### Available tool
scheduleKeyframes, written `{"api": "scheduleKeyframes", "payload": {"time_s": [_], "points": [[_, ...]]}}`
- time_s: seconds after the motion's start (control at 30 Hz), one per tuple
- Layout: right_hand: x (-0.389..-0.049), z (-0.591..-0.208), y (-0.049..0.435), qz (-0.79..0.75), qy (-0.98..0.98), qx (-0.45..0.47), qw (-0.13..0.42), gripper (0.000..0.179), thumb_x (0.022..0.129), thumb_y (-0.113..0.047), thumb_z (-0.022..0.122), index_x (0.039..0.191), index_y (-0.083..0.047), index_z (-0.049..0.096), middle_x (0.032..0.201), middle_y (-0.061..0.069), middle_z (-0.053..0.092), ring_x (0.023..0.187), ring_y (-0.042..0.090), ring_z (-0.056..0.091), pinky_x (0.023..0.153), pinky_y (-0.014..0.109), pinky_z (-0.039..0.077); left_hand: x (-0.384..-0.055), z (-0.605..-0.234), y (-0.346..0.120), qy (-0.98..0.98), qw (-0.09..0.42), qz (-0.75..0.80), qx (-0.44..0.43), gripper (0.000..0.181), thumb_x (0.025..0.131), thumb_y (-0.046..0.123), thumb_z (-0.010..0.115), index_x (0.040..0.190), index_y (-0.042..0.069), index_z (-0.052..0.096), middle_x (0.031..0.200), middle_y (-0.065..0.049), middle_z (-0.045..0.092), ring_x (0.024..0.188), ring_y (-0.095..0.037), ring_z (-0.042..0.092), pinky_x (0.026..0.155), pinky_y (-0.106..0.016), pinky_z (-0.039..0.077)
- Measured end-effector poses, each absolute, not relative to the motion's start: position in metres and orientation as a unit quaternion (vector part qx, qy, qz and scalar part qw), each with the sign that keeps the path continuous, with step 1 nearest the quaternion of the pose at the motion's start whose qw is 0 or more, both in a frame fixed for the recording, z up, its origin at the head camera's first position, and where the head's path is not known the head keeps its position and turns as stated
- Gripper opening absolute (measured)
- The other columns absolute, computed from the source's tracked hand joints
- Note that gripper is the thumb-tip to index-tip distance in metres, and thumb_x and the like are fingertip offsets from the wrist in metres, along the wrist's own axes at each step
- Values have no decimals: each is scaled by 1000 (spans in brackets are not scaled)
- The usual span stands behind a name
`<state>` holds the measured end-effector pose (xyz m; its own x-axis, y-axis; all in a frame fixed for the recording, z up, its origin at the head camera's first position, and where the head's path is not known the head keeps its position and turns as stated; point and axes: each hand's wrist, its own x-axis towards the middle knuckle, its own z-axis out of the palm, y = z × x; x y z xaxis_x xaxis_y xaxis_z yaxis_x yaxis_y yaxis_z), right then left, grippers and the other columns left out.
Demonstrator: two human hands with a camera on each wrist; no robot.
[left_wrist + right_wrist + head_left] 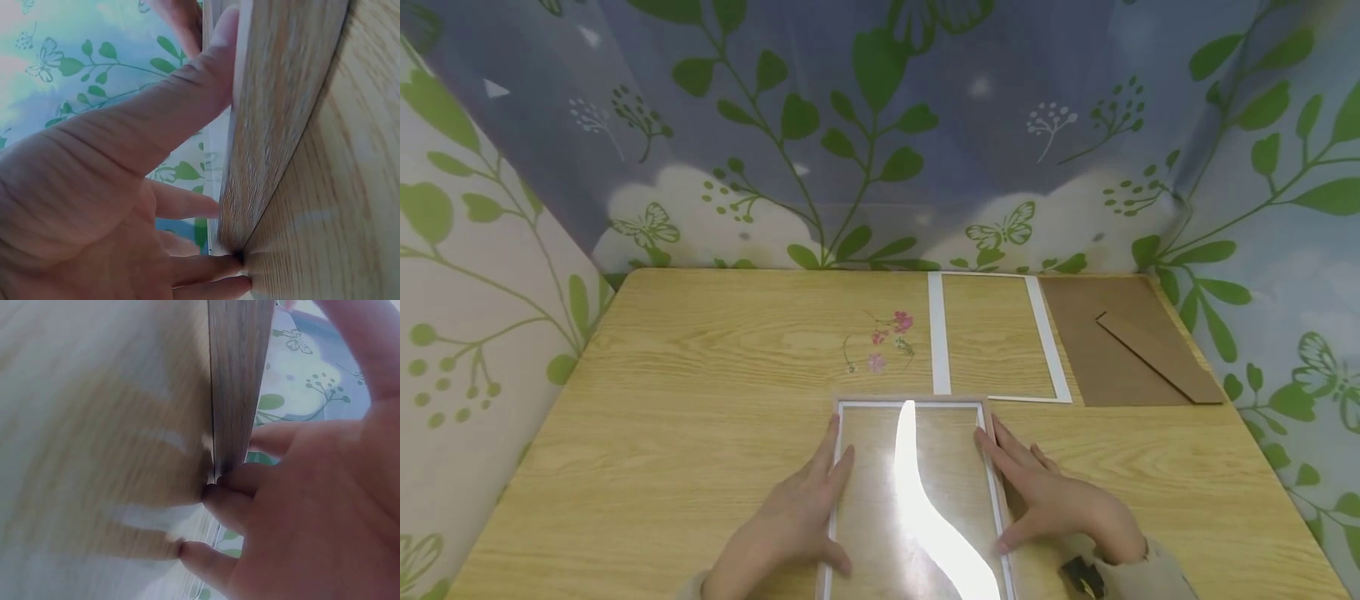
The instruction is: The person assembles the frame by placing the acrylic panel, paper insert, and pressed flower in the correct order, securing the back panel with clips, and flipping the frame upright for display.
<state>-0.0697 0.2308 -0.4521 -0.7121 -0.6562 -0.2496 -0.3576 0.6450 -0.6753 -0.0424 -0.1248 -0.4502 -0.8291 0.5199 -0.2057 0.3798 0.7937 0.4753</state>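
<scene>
A wooden picture frame [865, 399] with a white inner lip lies flat on the table in the head view, its near end cut off. The clear pane [868, 475] inside it carries a bright curved reflection. My left hand [793, 512] rests along the left side, thumb and forefinger on the upper edge. Its other fingers reach down the outer face to the tabletop in the left wrist view. At the right side is my right hand [1048, 496], forefinger and thumb on the edge. In the right wrist view, its lower fingers touch the base of the outer wall.
Small dried pink flowers [877, 337] lie beyond the frame. To their right are a white mat border [938, 333] and a brown backing board [1063, 333] with a stand leg [1157, 358]. A small black object [1082, 575] sits near my right sleeve. Leaf-patterned cloth surrounds the table.
</scene>
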Motion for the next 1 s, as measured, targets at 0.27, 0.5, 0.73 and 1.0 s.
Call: {"api": "scheduleKeyframes", "payload": {"time_s": [0.27, 0.5, 0.73, 1.0], "points": [[-71, -449, 229, -299, 877, -275, 258, 135, 65, -53, 85, 159, -4, 1, 160, 27, -18, 146, 49, -2, 108, 76, -1, -43, -444, -121, 929, 190, 210, 238, 133, 49, 48, 93, 156, 6, 26, 164, -22, 2, 146, -48, 15, 99, -68, 40], [-72, -450, 230, -295, 880, -269, 257, 137, 62, -55, 86, 159, -4, 2, 160, 28, -17, 146, 48, -2, 108, 75, -1, -69, -444, -102, 941, 128, 139, 282, 134, 48, 58, 89, 156, 9, 27, 162, -27, 10, 145, -54, 8, 111, -66, 25], [-72, -450, 230, -303, 877, -272, 257, 136, 63, -53, 86, 159, -4, 1, 160, 27, -17, 146, 49, -2, 108, 76, -1, -96, -447, -86, 926, 149, 116, 328, 140, 49, 66, 85, 158, 8, 19, 162, -28, 6, 146, -50, 5, 114, -65, 17], [-72, -451, 229, -309, 878, -256, 261, 141, 61, -55, 87, 159, -7, -4, 161, 26, -17, 147, 45, -4, 110, 73, -3, -94, -446, -87, 919, 186, 114, 328, 142, 47, 63, 87, 159, 12, 18, 164, -20, -1, 148, -45, -5, 117, -62, 6]]}}
